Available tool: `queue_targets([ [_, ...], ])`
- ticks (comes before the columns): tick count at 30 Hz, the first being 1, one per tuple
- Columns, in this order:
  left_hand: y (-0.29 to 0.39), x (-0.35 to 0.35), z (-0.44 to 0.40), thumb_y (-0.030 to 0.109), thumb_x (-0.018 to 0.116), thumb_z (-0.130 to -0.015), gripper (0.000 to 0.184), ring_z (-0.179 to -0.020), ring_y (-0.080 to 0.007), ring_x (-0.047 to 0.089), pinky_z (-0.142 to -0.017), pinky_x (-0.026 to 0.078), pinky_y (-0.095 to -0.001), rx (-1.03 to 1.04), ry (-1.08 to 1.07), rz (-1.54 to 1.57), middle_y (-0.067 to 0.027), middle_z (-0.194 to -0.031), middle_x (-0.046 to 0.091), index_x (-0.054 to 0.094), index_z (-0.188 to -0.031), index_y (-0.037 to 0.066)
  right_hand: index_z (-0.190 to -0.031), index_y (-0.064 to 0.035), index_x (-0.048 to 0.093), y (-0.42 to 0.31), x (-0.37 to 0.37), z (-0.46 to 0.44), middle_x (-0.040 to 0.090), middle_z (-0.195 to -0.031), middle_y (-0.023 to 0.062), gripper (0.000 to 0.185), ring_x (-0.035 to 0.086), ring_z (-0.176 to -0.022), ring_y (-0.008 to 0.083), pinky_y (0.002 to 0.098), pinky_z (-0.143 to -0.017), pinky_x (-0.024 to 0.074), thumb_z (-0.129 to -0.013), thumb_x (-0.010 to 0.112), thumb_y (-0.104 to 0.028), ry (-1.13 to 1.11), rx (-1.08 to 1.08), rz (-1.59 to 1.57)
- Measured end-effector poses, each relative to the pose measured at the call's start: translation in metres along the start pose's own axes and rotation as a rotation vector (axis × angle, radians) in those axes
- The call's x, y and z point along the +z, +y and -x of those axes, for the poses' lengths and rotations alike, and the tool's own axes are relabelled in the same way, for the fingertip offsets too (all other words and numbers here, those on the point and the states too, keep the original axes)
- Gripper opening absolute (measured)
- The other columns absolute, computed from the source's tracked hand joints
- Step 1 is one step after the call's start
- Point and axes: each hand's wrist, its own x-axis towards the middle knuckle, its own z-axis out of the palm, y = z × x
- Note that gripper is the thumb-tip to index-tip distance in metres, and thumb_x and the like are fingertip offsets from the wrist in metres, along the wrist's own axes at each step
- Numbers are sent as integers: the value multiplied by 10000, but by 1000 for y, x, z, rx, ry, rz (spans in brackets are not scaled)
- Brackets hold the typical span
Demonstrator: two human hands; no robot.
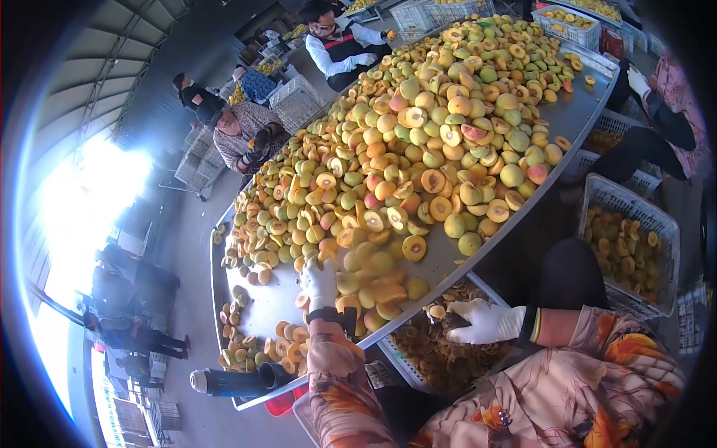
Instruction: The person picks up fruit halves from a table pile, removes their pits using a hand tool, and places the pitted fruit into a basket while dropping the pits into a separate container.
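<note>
A big heap of halved and whole yellow-green fruit (418, 142) covers the metal table (441, 280). My left hand (320, 284), in a white glove, reaches onto the table at the near edge of the heap, beside blurred fruit; its fingertips are smeared. My right hand (485, 322), also gloved in white, is above a crate of dark fruit scraps (448, 362) below the table edge. Its fingers are closed round something dark that I cannot make out. A pale fruit piece (437, 310) shows near its fingertips.
A dark bottle (224, 382) and black cup (273, 374) lie at the table's near left corner. Another crate of fruit (627, 246) stands at the right. People (343, 41) work around the table. Stacked crates (297, 103) stand beyond.
</note>
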Motion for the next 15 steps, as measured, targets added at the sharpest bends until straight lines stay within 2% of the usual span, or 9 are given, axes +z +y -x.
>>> queue_targets([
  [2,5,-15,19,342,679,-905,446,-1018,-264,682,-834,551,-415,-123,-88,919,-139,-1166,695,662,-1213,19,-1148,38,586,6,-3,14,710,-970,262,446,712,-956,389,446,-829,535,-918,671,-335,0,-5,60],
  [3,15,-24,37,337,640,-939,418,-972,-203,674,-802,561,-400,-309,-38,1026,-104,-1133,678,626,-1227,34,-1130,39,581,-7,-9,22,700,-965,286,428,707,-952,407,459,-826,535,-922,663,-325,-26,92,61],
  [4,40,-41,63,318,612,-941,416,-979,-246,679,-827,569,-419,-360,-79,1281,-128,-1139,673,594,-1236,25,-1138,39,572,-17,-15,26,701,-954,284,430,709,-932,414,466,-816,538,-926,663,-324,-103,134,56],
  [6,70,-53,112,289,625,-908,438,-986,-292,679,-855,580,-453,-364,-194,1699,-155,-1135,671,586,-1243,10,-1150,40,567,-3,-3,30,702,-961,283,446,707,-933,421,471,-820,538,-932,664,-337,-36,-93,159],
  [8,110,-79,162,256,643,-871,474,-993,-332,677,-877,580,-488,-269,-254,1724,-188,-1144,672,576,-1259,-8,-1156,37,567,-33,-10,41,703,-964,278,456,705,-933,426,476,-825,537,-938,664,-351,-83,-154,89],
  [9,124,-89,184,235,666,-847,512,-990,-333,676,-903,574,-500,-290,-222,1826,-202,-1147,667,569,-1283,-13,-1185,38,569,-59,-20,49,704,-988,277,472,701,-948,429,477,-839,533,-941,663,-356,-216,-6,-130],
  [10,129,-93,199,259,666,-868,509,-984,-330,674,-897,572,-488,-299,-215,1858,-198,-1153,664,569,-1289,-11,-1207,25,575,-33,-2,47,706,-1001,266,448,705,-954,422,480,-835,539,-947,641,-334,-57,-320,86],
  [12,137,-101,229,312,652,-924,494,-977,-319,670,-879,572,-462,-327,-228,2014,-189,-1164,658,574,-1293,-6,-1182,13,578,-54,-7,50,708,-1000,252,413,704,-959,425,492,-835,542,-947,621,-325,-378,59,556],
  [15,157,-133,266,393,581,-1008,497,-982,-296,667,-853,575,-442,-301,-153,1827,-176,-1174,658,573,-1310,-1,-1129,-12,589,-40,4,66,719,-968,232,339,709,-951,418,505,-830,546,-924,608,-280,-180,-30,540],
])
